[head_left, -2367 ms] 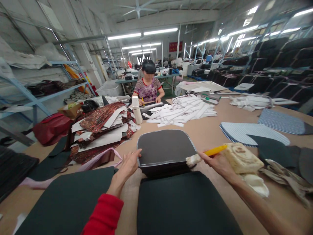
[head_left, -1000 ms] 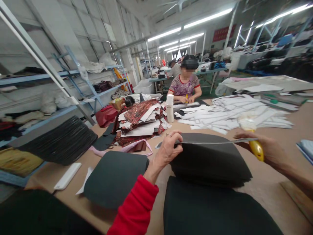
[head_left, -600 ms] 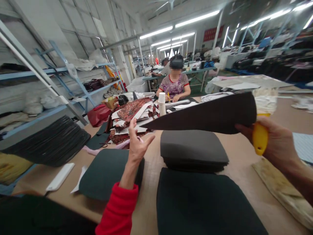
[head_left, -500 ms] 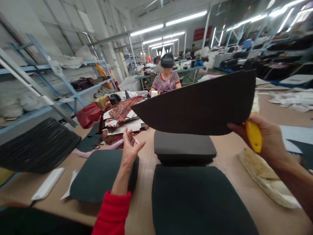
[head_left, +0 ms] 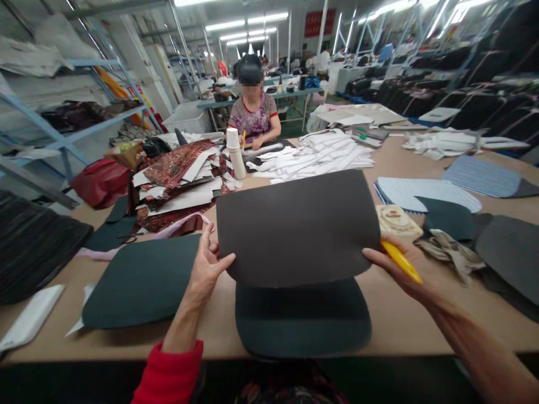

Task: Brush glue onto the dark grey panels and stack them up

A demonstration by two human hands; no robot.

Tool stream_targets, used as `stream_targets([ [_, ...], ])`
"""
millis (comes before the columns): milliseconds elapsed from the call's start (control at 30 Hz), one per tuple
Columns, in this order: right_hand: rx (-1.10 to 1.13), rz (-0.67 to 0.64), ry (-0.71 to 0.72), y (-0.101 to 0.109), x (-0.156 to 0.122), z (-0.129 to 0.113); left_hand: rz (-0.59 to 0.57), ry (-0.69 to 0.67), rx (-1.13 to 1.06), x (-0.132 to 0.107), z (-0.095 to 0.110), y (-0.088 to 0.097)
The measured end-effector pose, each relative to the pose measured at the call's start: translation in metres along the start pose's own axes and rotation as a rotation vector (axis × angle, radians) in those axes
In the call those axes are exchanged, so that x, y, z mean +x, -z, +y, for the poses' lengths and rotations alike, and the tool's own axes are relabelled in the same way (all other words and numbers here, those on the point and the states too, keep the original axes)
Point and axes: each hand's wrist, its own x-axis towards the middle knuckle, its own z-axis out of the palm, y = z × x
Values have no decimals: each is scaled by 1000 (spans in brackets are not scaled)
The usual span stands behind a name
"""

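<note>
A dark grey-brown sheet panel (head_left: pixel 297 230) with rounded lower corners is held up, tilted, between both hands. My left hand (head_left: pixel 206 266) grips its lower left edge, thumb on the near face. On the opposite side my right hand (head_left: pixel 398 261) pinches the lower right edge, with a yellow-handled tool (head_left: pixel 402 262) also tucked in that hand; the tool's working end is hidden. Below the panel lies a dark green rounded piece (head_left: pixel 303 334) at the table's near edge. Left of my left hand is another stack of dark green pieces (head_left: pixel 138 286).
Patterned red and white cut pieces (head_left: pixel 181 182) are piled at the back left, beside a white bottle (head_left: pixel 236 157). White strips (head_left: pixel 320 154) lie farther back, before a seated co-worker (head_left: pixel 255 115). A beige block (head_left: pixel 398 220) and crumpled cloth (head_left: pixel 450 252) lie to the right.
The panel has come down and nearer, turning its broad face toward me. My left hand, free before, has taken hold of its left edge. The view has shifted to the right and downward.
</note>
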Motion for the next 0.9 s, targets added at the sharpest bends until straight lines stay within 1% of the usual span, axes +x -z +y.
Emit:
stream_targets([
  [67, 14, -12, -35, -4, -13, 14, 13, 24, 22, -10, -8, -2],
  [133, 20, 7, -65, -9, -26, 29, 25, 56, 57, -21, -17, -4],
  [233, 35, -8, -74, -18, -46, 46, 36, 119, 74, -38, -32, -6],
  [400, 22, -7, -131, -33, -76, 57, 49, 198, 99, -64, -59, -3],
  [500, 2, -8, -176, -40, -88, 64, 37, 254, 108, -73, -71, 2],
  [567, -3, -7, -185, -43, -93, 69, 21, 289, 116, -76, -77, 4],
  [633, -7, -7, -186, -45, -94, 74, 7, 294, 146, -75, -82, 6],
  [767, 0, -15, -171, -48, -90, 80, 1, 233, 248, -65, -88, 4],
  [900, 20, -12, -154, -49, -81, 76, 2, 195, 278, -53, -88, 1],
])
